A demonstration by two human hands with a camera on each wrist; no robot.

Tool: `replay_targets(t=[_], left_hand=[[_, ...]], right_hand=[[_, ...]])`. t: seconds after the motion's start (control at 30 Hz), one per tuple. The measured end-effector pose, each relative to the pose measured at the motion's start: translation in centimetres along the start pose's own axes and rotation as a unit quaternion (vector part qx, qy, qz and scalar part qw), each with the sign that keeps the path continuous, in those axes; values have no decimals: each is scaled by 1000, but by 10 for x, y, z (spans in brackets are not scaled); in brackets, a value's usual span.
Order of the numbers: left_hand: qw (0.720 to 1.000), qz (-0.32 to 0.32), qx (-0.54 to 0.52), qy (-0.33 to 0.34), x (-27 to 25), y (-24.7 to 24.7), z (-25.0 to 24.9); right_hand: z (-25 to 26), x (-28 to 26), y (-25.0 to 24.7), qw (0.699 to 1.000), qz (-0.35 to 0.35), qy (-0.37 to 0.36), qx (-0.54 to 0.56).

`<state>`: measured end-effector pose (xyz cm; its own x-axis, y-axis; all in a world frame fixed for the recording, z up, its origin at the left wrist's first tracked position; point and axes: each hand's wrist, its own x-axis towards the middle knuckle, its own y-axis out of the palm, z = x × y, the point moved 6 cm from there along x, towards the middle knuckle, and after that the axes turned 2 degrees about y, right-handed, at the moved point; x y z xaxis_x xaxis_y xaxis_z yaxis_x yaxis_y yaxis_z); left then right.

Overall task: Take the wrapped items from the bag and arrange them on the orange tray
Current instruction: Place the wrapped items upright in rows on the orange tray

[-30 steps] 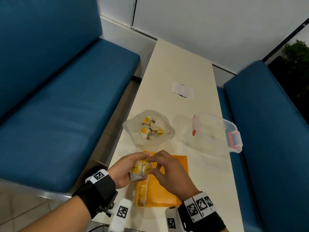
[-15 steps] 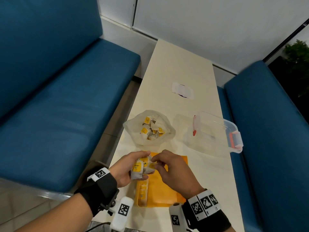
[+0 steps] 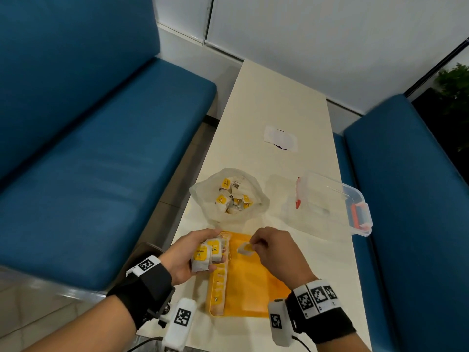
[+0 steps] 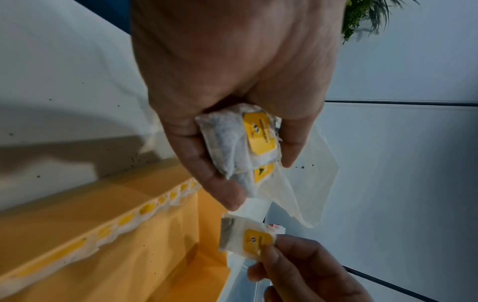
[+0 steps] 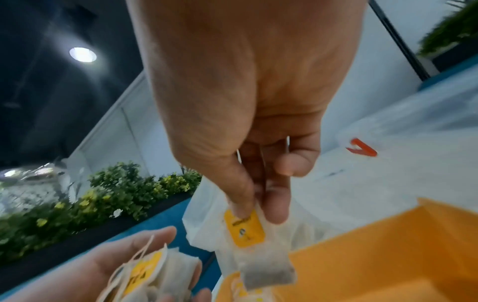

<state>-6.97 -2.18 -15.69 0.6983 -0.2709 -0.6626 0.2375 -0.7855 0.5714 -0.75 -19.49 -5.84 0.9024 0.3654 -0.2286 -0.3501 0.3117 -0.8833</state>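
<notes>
My left hand (image 3: 200, 252) grips a small stack of wrapped tea bags (image 3: 206, 254) (image 4: 243, 143) with yellow labels, held above the near left corner of the orange tray (image 3: 251, 283). My right hand (image 3: 256, 243) pinches a single wrapped tea bag (image 3: 245, 248) (image 5: 254, 241) (image 4: 245, 237) by its top, a little above the tray's far part. A row of tea bags (image 3: 220, 283) (image 4: 124, 222) lines the tray's left edge. The open clear bag (image 3: 228, 196), just beyond the tray, holds several more tea bags.
A clear plastic box (image 3: 332, 201) with red clips lies on the cream table (image 3: 274, 102) to the right of the bag. A white paper slip (image 3: 280, 138) lies farther back. Blue bench seats (image 3: 88, 161) flank the table on both sides.
My right hand has drawn one tea bag off the stack in my left hand and moved right with it; the hands, together before, now stand apart.
</notes>
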Motion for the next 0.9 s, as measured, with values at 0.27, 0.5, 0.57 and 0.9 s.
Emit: replay_targets(t=[0.27, 0.5, 0.57, 0.9], left_hand=[[1000, -18, 5, 5, -1, -3, 2], [1000, -15, 7, 12, -5, 0, 1], [1000, -18, 10, 11, -5, 0, 1], [1000, -16, 16, 12, -6, 0, 0]], right_hand=[[-20, 24, 39, 997, 28, 48, -50], [-15, 39, 58, 990, 23, 63, -127], [-14, 40, 61, 987, 15, 67, -143], [-7, 43, 67, 985, -7, 77, -157]])
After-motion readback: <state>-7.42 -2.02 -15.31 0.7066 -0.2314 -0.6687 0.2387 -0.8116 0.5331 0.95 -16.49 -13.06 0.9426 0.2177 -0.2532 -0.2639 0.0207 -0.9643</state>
